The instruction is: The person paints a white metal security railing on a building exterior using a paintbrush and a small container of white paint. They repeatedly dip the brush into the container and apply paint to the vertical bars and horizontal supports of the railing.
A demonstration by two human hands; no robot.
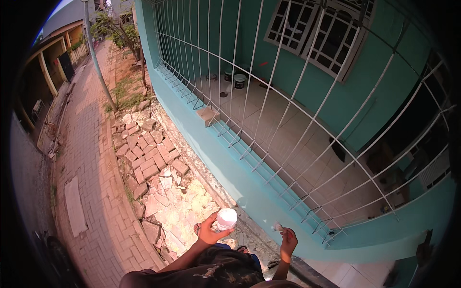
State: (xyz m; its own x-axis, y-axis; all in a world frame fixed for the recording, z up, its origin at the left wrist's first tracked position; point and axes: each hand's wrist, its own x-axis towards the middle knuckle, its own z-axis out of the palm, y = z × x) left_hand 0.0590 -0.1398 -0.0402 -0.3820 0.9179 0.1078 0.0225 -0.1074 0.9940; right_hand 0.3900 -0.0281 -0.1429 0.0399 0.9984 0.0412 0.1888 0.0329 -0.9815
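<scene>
My left hand [209,233] is wrapped round a small white cup [226,219], held upright in front of me with its open top showing something white inside. Pinched in my right hand [288,243] is a small paintbrush [278,227], its pale bristle end pointing left toward the wall. Whether the bristles touch the wall cannot be made out. Just beyond both hands runs a low turquoise wall [206,152], topped by a white metal grille [290,101]. A brown block [208,115] rests on the wall's ledge against the bars.
Broken paving and loose bricks [151,158] lie at the wall's foot, beside a brick lane [103,192]. A pole [93,57] stands at the far left. Behind the grille are a tiled porch [269,115], paint buckets [239,80] and a white-framed window [319,36].
</scene>
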